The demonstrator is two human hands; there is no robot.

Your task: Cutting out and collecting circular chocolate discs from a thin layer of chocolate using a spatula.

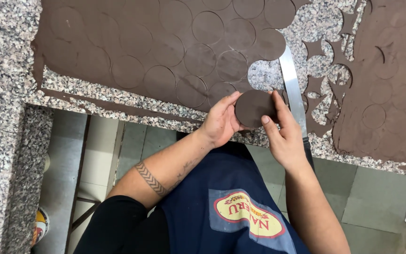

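A round brown dough disc (253,108) is held upright between the left hand (220,123) and right hand (283,136), fingers curled around its edges. It is kept just above the granite surface (5,28), beside the scored dough sheet (156,47) and a long metal blade (293,91).

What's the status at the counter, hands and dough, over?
Left hand and right hand together hold one brown dough disc. Scored dough sheet lies on the granite counter. Metal spatula beside the right hand.

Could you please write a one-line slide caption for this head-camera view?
Left hand and right hand hold a round brown dough disc above the speckled granite counter, beside a long metal blade.
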